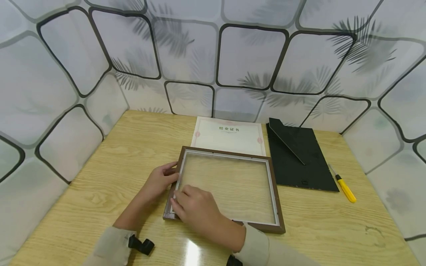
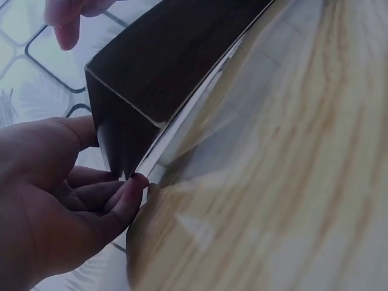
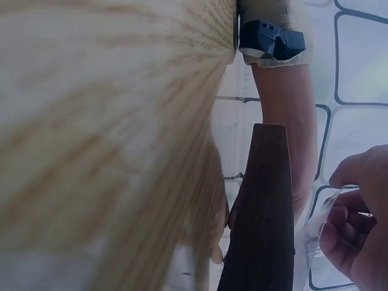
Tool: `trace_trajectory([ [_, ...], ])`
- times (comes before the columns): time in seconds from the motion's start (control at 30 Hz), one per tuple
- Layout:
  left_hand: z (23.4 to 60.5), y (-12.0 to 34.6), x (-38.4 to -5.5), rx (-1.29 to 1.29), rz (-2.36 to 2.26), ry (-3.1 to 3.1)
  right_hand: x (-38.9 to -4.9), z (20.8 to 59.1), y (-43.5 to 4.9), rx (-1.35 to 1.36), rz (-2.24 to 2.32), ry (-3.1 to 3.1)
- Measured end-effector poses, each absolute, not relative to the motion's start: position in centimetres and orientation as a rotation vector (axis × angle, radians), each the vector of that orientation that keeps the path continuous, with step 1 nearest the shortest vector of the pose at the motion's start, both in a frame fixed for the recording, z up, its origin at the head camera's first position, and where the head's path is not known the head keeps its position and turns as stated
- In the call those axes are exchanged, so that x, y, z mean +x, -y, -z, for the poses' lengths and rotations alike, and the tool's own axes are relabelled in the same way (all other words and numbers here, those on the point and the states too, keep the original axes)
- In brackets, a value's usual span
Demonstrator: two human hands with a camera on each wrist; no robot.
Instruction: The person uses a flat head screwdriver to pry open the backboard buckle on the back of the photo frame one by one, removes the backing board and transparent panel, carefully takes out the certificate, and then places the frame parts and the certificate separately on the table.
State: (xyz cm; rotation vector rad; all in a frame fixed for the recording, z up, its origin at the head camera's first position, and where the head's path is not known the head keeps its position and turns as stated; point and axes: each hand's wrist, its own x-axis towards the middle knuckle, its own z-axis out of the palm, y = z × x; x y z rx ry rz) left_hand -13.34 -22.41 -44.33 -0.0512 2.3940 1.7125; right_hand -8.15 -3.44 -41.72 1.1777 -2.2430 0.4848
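A brown picture frame (image 1: 226, 152) with a silvery inner edge lies on the table, a see-through pane across its opening. My left hand (image 1: 162, 180) holds the frame's left side; in the left wrist view its fingers (image 2: 115, 209) are curled at the corner. Over the lower left part of the frame is my right hand (image 1: 199, 208). In the right wrist view this hand pinches the edge of a thin clear sheet (image 3: 316, 229) beside the frame's dark side (image 3: 260, 212). How far the sheet is raised I cannot tell.
Behind the frame lies a certificate (image 1: 229, 138) with printed characters. To the right is a black backing board (image 1: 299, 173) with its stand leg. A yellow-handled screwdriver (image 1: 346, 189) lies farther right. Patterned cloth walls (image 1: 186, 48) enclose the wooden table (image 1: 100, 166).
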Motion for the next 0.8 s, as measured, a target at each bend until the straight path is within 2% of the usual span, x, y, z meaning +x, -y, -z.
trace_trajectory([
  [0.37, 44.39, 22.31, -13.11, 0.023, -1.702, -2.525, -7.59, 41.44, 3.57, 1.173, -0.471, 2.178],
  [0.8, 44.32, 22.06, -13.04, -0.049, -1.603, -2.620, -7.59, 40.78, 2.89, 1.157, -0.426, 2.025],
])
